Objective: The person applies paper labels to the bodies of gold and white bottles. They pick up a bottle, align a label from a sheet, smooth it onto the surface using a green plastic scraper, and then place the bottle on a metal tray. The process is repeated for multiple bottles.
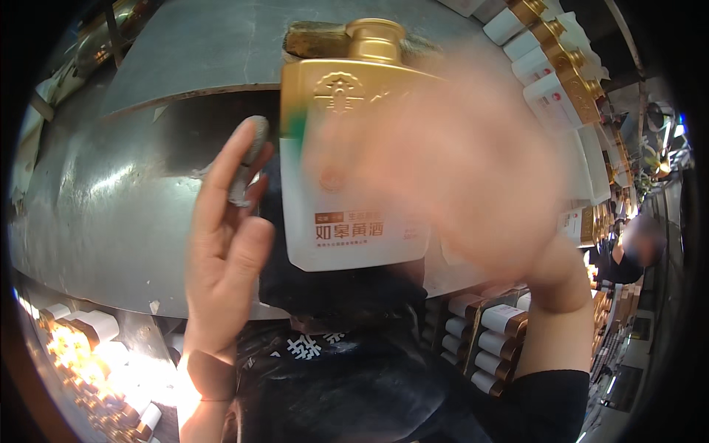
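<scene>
A flat white bottle [347, 240] with a gold shoulder and gold neck is in the middle, with reddish-brown print on its front. My right hand [465, 162] crosses its upper right part, badly smeared by motion, so its fingers cannot be made out. A small blurred green patch [296, 133] shows at the bottle's left edge; its kind is unclear. Just left of the bottle, apart from it, my left hand [225, 229] is raised with fingers stretched out and nothing in its palm. Grey wrapping [251, 159] covers some of its fingers.
Behind the bottle's neck lies a brown wooden block [314, 38] on the grey metal table [81, 207]. More white-and-gold bottles [539, 66] line the right side. Others sit below the table at lower right [498, 343] and lower left. A person [624, 258] is at far right.
</scene>
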The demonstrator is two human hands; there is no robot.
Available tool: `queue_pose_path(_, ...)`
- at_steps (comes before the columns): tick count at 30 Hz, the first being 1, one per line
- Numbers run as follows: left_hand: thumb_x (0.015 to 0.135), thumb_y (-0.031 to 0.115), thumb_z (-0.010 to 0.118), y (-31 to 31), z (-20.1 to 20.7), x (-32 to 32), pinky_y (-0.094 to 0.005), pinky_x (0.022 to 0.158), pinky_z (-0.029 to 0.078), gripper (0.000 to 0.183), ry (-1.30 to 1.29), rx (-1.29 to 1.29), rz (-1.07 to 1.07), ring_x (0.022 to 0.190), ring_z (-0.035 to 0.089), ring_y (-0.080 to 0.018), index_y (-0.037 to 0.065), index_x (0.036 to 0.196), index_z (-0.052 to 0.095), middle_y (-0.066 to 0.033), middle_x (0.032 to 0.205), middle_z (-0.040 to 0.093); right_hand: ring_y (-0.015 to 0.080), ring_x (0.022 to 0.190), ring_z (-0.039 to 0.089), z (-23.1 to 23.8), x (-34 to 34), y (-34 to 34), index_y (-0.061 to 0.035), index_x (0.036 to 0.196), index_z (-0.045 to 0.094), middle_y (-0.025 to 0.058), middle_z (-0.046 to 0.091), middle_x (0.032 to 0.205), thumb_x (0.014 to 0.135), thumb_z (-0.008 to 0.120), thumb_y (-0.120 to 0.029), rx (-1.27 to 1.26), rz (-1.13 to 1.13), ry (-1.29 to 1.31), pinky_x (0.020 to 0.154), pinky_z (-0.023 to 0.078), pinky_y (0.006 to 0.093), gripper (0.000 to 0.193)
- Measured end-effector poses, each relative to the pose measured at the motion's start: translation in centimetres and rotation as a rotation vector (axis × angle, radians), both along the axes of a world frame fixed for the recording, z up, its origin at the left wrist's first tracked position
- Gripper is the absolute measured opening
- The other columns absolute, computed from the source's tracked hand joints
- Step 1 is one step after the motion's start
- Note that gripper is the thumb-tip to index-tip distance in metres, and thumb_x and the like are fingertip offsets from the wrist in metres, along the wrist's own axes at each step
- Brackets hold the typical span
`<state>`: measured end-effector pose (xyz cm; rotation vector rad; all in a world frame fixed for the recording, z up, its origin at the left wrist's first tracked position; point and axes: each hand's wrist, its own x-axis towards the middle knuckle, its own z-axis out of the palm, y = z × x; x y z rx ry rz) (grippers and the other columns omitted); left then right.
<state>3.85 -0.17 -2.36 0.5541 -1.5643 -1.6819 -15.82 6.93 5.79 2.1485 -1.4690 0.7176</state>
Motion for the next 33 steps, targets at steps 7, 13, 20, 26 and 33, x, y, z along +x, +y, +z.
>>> queue_pose_path(7,0.101,0.028,0.041,-1.6,-0.8,0.2,-0.0414,0.11,0.033,0.049,0.012,-0.114,0.088,0.132,0.043,-0.0287,-0.002,0.14,0.041,-0.0171,0.143,0.043,0.0158,0.08,0.066,1.1,0.1,2.1,-0.0066,0.104,0.067,0.0038,0.068,0.097,0.076,0.067,-0.001,0.168,-0.073,-0.244,0.076,0.053,0.0307,0.029)
queue_pose_path(13,0.102,0.026,0.038,-1.3,-1.0,-0.2,-0.043,0.11,0.035,0.047,0.006,-0.105,0.104,0.131,0.044,-0.03,-0.003,0.138,0.042,-0.0176,0.142,0.043,0.0183,0.065,0.058,-0.8,-2.0,5.1,-0.0056,0.081,0.064,0.0042,0.061,0.075,0.07,0.065,-0.008,0.076,-0.037,-0.028,0.059,0.049,0.0307,0.012)
queue_pose_path(20,0.1,0.027,0.041,-0.7,-0.4,-0.2,-0.0411,0.109,0.036,0.05,-0.076,-0.091,0.19,0.13,0.045,-0.0272,-0.004,0.139,0.04,-0.0166,0.143,0.044,0.017,0.053,0.048,-2.3,-0.2,6.0,-0.0061,0.07,0.052,0.0023,0.042,0.059,0.064,0.063,-0.013,-0.071,0.119,-0.159,0.051,0.04,0.0281,0.014)
queue_pose_path(26,0.1,0.024,0.04,-1.1,-1.0,0.3,-0.036,0.109,0.037,0.047,-0.097,-0.093,0.174,0.129,0.046,-0.0248,0.002,0.142,0.04,-0.0153,0.143,0.044,0.0163,0.063,0.057,-3.3,4.7,10.6,-0.0021,0.092,0.066,0.0033,0.058,0.072,0.083,0.063,-0.014,0.428,0.291,-0.43,0.053,0.044,0.0275,0.015)
queue_pose_path(33,0.1,0.016,0.037,-1.8,-1.6,0.2,-0.0352,0.106,0.041,0.043,-0.142,-0.106,0.151,0.124,0.051,-0.0223,0.0,0.14,0.041,-0.0161,0.14,0.048,0.009,0.08,0.061,-6.8,-12.4,20.1,-0.0035,0.088,0.064,0.0024,0.063,0.085,0.099,0.052,-0.033,0.533,-0.552,-1.472,0.07,0.047,0.0241,0.034)
